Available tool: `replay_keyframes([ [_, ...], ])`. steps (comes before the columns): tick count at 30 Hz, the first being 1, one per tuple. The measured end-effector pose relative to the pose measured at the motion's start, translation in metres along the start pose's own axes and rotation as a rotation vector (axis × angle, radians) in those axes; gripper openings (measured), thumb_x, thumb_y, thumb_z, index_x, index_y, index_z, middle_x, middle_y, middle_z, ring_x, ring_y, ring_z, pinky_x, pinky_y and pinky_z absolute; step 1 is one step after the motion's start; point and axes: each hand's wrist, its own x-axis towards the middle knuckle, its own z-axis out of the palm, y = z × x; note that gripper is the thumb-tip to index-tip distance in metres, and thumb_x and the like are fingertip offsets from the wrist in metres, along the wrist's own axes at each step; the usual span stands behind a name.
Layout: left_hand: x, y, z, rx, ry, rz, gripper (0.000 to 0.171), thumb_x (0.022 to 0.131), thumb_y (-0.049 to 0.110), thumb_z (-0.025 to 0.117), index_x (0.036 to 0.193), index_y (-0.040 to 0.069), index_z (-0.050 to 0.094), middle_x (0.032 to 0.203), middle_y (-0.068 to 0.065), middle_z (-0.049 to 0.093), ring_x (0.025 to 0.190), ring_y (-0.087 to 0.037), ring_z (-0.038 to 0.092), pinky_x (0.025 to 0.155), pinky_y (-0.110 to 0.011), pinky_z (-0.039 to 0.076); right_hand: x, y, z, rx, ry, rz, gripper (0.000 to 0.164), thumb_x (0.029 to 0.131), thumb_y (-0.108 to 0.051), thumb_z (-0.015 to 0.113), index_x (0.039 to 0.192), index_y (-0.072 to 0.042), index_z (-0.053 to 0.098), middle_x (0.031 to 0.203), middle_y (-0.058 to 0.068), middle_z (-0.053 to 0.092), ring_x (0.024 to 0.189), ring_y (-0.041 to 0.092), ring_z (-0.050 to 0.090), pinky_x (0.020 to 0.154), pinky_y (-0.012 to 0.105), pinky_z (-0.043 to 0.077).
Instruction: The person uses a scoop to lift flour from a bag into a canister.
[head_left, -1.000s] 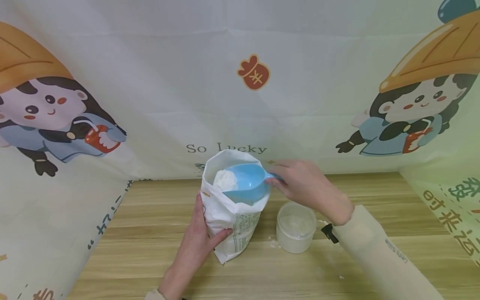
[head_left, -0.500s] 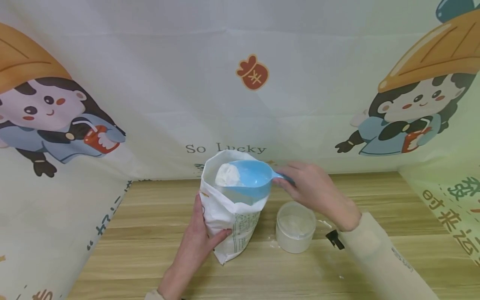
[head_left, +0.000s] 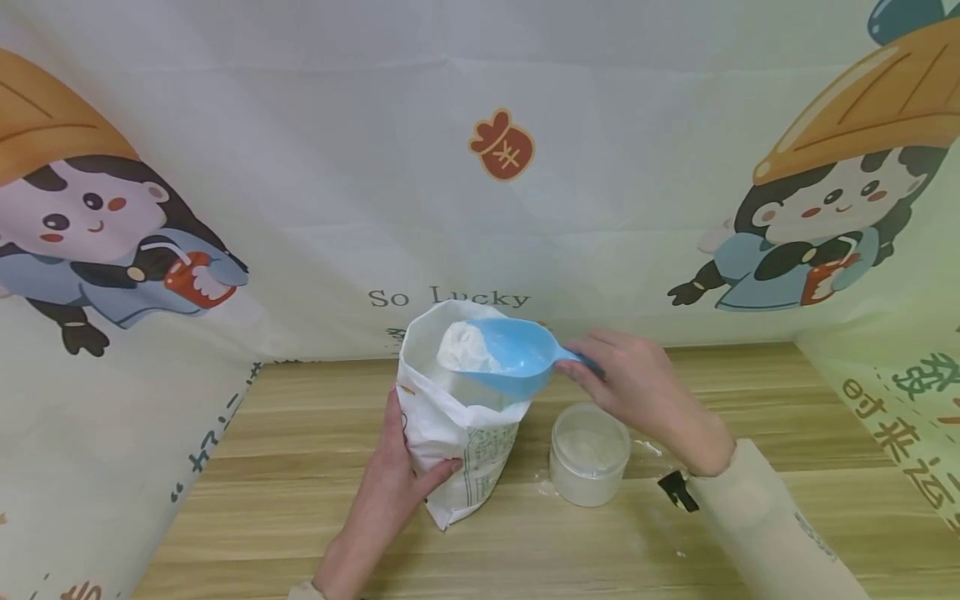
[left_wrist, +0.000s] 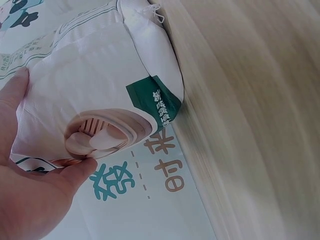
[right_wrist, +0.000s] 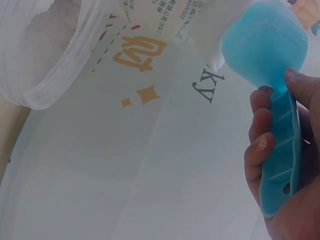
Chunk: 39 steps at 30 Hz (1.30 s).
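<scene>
My left hand (head_left: 397,475) grips the side of a white printed bag (head_left: 457,442), which stands upright on the table with its top open. In the left wrist view the bag (left_wrist: 85,80) shows a green label and a picture of buns in a steamer. My right hand (head_left: 637,379) holds a blue scoop (head_left: 525,346) by its handle, fingers wrapped round the ribbed grip, as the right wrist view of the scoop (right_wrist: 282,145) shows. White powder (head_left: 465,346) is heaped in the scoop's front, over the bag's mouth. Some powder marks a right fingertip.
Right of the bag a clear round jar (head_left: 590,458) stands uncovered, with pale powder inside. Spilled white specks lie around it on the wooden table (head_left: 300,467). A printed cloth backdrop (head_left: 360,167) rises behind and at both sides.
My right hand has shifted slightly to the right with the loaded scoop, which has risen a little above the bag's opening. The left hand and bag have stayed nearly still.
</scene>
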Motion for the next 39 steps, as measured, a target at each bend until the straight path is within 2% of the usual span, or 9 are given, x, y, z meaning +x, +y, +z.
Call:
replay_keyframes([
  [9,0.0,-0.001,0.0,-0.003,0.009,0.016,0.129,0.075,0.017,0.095,0.166,0.017,0.003,0.147,-0.023,0.052,0.12,-0.04,0.06,0.099,-0.058,0.05,-0.005,0.002,-0.004,0.02,0.034,-0.007,0.019,0.09,-0.016,0.081,0.104,-0.005,0.076,0.089,0.004,0.072,0.071,0.016,0.063,0.06,0.033,0.053],
  [15,0.0,0.0,0.001,0.007,0.008,0.008,0.129,0.076,0.019,0.095,0.166,0.015,0.002,0.147,-0.026,0.051,0.119,-0.042,0.06,0.099,-0.059,0.049,-0.011,0.007,-0.005,0.044,0.062,0.013,0.02,0.089,-0.015,0.081,0.106,-0.005,0.076,0.091,0.004,0.074,0.072,0.014,0.062,0.062,0.033,0.053],
  [23,0.0,-0.001,0.001,0.013,0.004,-0.007,0.131,0.076,0.019,0.095,0.166,0.018,0.001,0.149,-0.026,0.05,0.119,-0.042,0.061,0.098,-0.059,0.05,-0.021,0.013,-0.007,0.089,0.103,0.03,0.018,0.089,-0.01,0.08,0.105,-0.004,0.076,0.094,0.004,0.075,0.076,0.014,0.066,0.064,0.034,0.057],
  [33,-0.001,-0.002,0.001,0.006,0.003,0.005,0.129,0.076,0.019,0.094,0.166,0.016,0.001,0.15,-0.025,0.048,0.12,-0.041,0.06,0.099,-0.059,0.049,-0.035,0.017,-0.012,0.078,0.118,0.05,0.015,0.087,-0.006,0.08,0.101,-0.006,0.075,0.091,0.001,0.072,0.073,0.011,0.06,0.062,0.032,0.053],
  [39,0.0,-0.001,0.001,0.001,0.007,0.012,0.13,0.076,0.018,0.094,0.166,0.019,0.001,0.15,-0.025,0.048,0.119,-0.042,0.06,0.098,-0.059,0.05,-0.044,0.021,-0.017,0.066,0.122,0.056,0.013,0.089,-0.007,0.079,0.101,-0.005,0.075,0.089,0.001,0.071,0.071,0.01,0.056,0.06,0.03,0.051],
])
